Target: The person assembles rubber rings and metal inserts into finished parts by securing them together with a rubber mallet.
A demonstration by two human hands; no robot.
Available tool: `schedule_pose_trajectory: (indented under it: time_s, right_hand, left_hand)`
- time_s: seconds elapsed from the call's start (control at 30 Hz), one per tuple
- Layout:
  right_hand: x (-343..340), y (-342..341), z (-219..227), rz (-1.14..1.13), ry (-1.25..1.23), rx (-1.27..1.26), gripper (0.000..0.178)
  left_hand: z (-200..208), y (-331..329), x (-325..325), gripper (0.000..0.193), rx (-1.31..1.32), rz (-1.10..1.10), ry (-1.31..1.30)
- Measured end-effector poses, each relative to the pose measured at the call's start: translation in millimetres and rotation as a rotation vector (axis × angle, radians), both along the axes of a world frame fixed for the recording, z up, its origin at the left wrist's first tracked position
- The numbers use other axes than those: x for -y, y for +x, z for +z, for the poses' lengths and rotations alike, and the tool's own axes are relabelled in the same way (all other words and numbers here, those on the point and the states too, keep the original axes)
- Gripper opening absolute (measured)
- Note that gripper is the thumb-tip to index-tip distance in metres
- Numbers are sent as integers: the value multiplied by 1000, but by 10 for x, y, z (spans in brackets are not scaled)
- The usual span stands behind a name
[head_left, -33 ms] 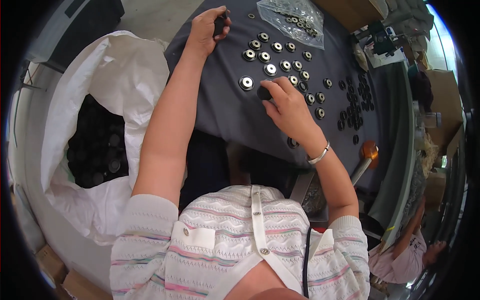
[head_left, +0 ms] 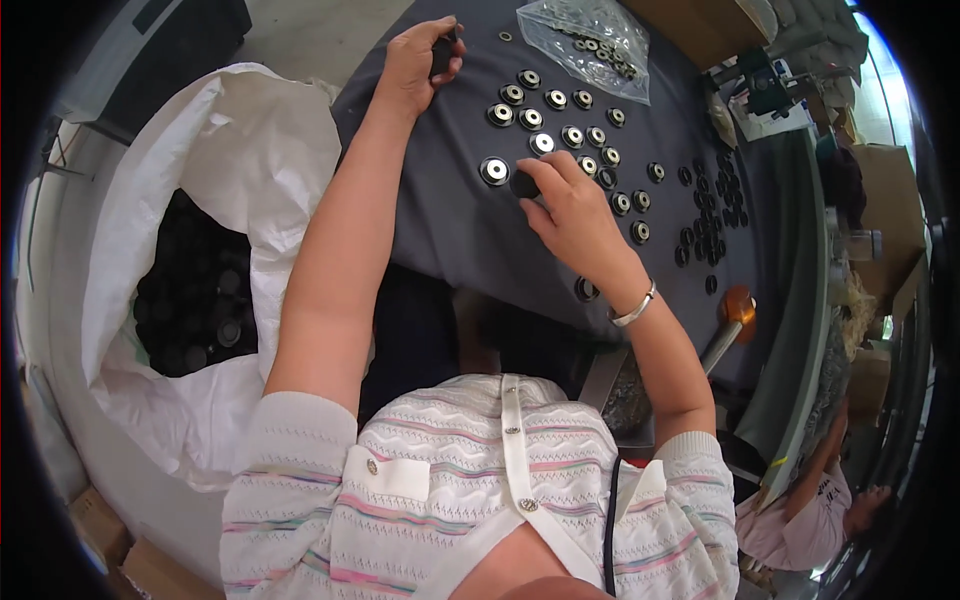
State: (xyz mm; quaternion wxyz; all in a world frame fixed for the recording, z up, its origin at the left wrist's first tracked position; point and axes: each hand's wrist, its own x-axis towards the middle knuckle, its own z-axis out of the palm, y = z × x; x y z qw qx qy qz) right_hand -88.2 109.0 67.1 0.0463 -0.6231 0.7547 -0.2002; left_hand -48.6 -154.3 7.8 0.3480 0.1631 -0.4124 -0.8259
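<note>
My left hand (head_left: 418,62) is at the far edge of the cloth, its fingers closed around dark, round black pieces (head_left: 443,55). Over the middle of the cloth, my right hand (head_left: 572,205) pinches a black disc (head_left: 524,184) between thumb and fingers. Just left of that disc lies a black-rimmed part with a shiny metal washer (head_left: 494,171). Several more such parts with metal centres (head_left: 572,137) are spread beyond my right hand. One black ring-shaped part (head_left: 586,289) sits partly hidden under my right wrist.
A clear plastic bag of metal washers (head_left: 590,50) lies at the back. Many black rings (head_left: 705,215) cluster on the right, near an orange-headed hammer (head_left: 738,304). A white sack (head_left: 290,150) holding black pieces stands at left. Another person (head_left: 810,510) is at far right.
My right hand has shifted slightly left with the black disc, closer to the leftmost washer-topped part. My left hand keeps its grip in nearly the same place.
</note>
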Motion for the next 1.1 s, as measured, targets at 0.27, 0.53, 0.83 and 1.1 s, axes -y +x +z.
schedule_pose_trajectory:
  time_s: [0.27,0.53,0.83,1.1]
  right_hand:
    - [330,-95,-151,57,6,-19,31]
    - [405,-111,-97,82,82,-38,29]
    - [464,-81,-38,47,135,-198,31]
    - [955,-343,319,-138,-297,40,43]
  left_hand:
    - [58,-13,-78,19,33,19,22]
    - [16,-43,-32,23,36,12,-3]
    - [119,-1,-57,23,0,-102,12]
    - [157,68,-149,27,-102,-369,58]
